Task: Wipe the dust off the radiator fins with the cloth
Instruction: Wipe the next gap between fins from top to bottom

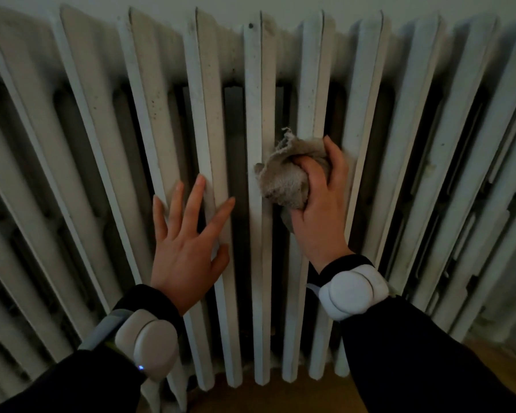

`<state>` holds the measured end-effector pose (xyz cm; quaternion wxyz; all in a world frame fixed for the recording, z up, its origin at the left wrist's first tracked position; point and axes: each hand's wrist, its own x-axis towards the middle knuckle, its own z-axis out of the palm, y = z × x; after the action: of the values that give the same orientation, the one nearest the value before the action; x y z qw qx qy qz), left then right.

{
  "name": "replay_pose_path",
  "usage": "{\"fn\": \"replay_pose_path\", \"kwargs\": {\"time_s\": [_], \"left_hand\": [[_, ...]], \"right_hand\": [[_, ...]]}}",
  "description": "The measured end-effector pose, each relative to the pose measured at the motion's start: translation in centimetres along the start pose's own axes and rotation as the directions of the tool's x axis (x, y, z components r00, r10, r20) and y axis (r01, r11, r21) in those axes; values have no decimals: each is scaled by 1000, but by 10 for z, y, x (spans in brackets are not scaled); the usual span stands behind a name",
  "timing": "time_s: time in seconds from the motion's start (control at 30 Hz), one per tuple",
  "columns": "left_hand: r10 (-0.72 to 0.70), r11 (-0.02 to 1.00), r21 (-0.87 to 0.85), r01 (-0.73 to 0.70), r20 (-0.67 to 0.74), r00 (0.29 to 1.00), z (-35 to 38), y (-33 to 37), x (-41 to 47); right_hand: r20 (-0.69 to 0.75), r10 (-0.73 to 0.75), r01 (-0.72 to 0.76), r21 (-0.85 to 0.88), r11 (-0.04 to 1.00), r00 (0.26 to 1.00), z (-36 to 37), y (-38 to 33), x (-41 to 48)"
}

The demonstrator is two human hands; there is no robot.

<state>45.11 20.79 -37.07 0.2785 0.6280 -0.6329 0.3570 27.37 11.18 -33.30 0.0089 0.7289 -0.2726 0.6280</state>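
The fingers (338, 162) of the right hand (319, 216) are curled round a crumpled grey-beige cloth (280, 180), which is grasped in a bunch with the thumb tucked into its folds. The cloth is pressed against the front edges of two neighbouring fins (212, 129) near the middle of the radiator (252, 84), about halfway up, and a frayed corner is seen sticking up above the hand.

The fingers of the left hand (188, 251) are released, spread and straight. Nothing is held by them, and they are laid flat on the fins just left of the cloth. One dark gap between fins is seen between this hand and the cloth.

A white, pod-shaped device (352, 293) is worn on the right wrist and another on the left, each strapped over the cuff of a dark sleeve (429, 353).

The radiator is made up of tall, off-white ribs, and dark specks and grey grime are seen on their upper parts. A pale wall (280, 4) is seen above the radiator, and a wooden floor (295, 396) below its lower edge.
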Motion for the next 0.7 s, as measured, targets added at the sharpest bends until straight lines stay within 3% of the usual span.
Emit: {"fn": "replay_pose_path", "kwargs": {"time_s": [0.7], "left_hand": [[-22, 999, -30, 22, -11, 1000, 22, 8, -22]], "right_hand": [[7, 61, -60, -9, 998, 998, 22, 29, -86]]}}
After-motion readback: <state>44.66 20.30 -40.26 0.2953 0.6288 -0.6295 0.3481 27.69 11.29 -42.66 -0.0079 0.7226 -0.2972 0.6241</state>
